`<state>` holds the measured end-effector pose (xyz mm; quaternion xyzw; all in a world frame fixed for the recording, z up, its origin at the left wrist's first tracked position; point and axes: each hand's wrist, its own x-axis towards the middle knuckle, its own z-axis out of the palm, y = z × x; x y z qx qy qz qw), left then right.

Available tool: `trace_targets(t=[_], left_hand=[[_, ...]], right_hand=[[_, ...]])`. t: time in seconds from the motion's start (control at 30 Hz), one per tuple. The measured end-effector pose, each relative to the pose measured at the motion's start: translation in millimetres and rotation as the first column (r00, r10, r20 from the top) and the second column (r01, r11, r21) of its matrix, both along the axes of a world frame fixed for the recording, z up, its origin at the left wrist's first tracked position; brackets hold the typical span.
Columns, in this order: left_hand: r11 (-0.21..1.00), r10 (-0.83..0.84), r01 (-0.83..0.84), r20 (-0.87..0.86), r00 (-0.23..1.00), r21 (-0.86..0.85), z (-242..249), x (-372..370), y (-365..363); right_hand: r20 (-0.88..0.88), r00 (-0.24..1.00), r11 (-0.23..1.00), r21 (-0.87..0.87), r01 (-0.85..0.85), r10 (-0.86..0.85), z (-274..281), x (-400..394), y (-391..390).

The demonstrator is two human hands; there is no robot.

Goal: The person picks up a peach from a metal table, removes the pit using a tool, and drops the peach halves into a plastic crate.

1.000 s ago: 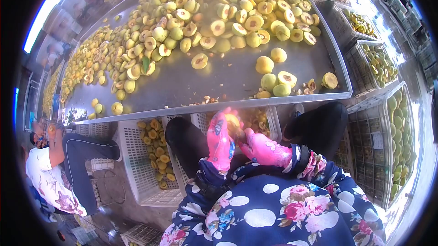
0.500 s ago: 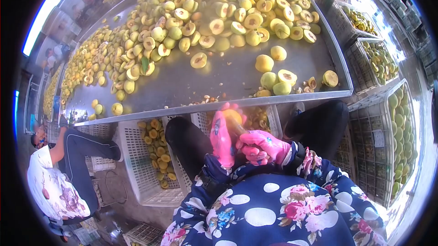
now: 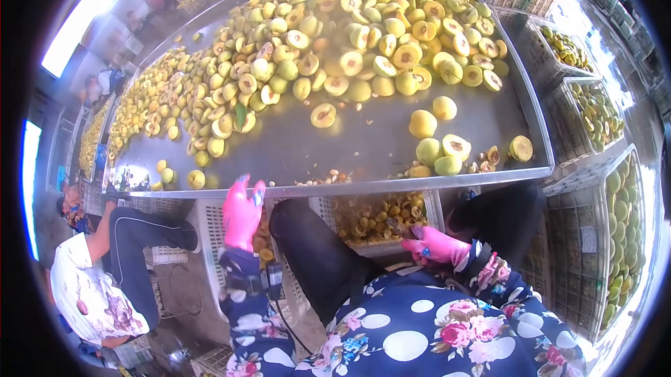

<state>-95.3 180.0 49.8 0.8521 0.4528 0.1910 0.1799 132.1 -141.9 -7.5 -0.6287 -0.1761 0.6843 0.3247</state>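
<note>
My left hand (image 3: pixel 241 217), in a pink glove, is raised at the table's front edge, over the white crate (image 3: pixel 212 237) at the left. Its fingers are apart and nothing shows in them. My right hand (image 3: pixel 439 245), also pink-gloved, is closed low in front of my lap, beside a crate of peach pieces (image 3: pixel 381 216). What it grips is hidden. On the metal table (image 3: pixel 279 157) lies a large heap of yellow-green peaches (image 3: pixel 307 62), many cut in half with pits showing. Several peaches (image 3: pixel 423 124) sit apart near the right corner.
Crates of peach halves (image 3: pixel 615 230) stand along the right side. At the left sits a person in a white shirt (image 3: pixel 94 286). My knees (image 3: pixel 300 237) are under the table edge, among the crates. Loose pits and scraps (image 3: pixel 328 178) lie along the rim.
My hands were together around a yellow peach piece. They have parted: the left moved left and opened without the piece, and the right moved slightly right and down. The view has shifted a little.
</note>
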Motion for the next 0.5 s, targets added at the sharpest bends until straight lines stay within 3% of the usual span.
trace_targets(t=[0.07,0.13,0.27,0.37,0.43,0.47,0.5], left_hand=[[0.97,-0.059,0.092,0.148,0.987,-0.226,27,52,10],[0.938,-0.033,0.059,0.081,0.996,-0.343,25,105,25],[0.934,-0.049,0.021,-0.069,0.996,-0.357,-40,196,51],[0.861,0.043,0.019,0.111,0.993,-0.508,-51,225,29],[0.645,0.123,0.149,0.294,0.948,-0.749,-43,222,19],[0.509,0.187,0.227,0.364,0.912,-0.83,-38,217,13],[0.477,0.171,0.256,0.375,0.911,-0.841,-32,211,6]], right_hand=[[-0.001,1.0,0.994,0.111,-0.008,0.008,-5,-1,-2],[0.061,0.995,0.986,0.143,-0.086,0.077,-11,1,-5],[0.044,0.999,0.99,0.14,-0.032,0.026,2,6,-6],[0.046,0.999,0.994,0.11,-0.026,0.021,12,11,-7],[0.022,1.0,0.993,0.113,-0.015,0.013,14,13,-11],[-0.071,0.996,0.996,0.064,0.056,-0.051,21,14,-12],[-0.147,0.984,0.988,0.107,0.115,-0.099,28,17,-13]])
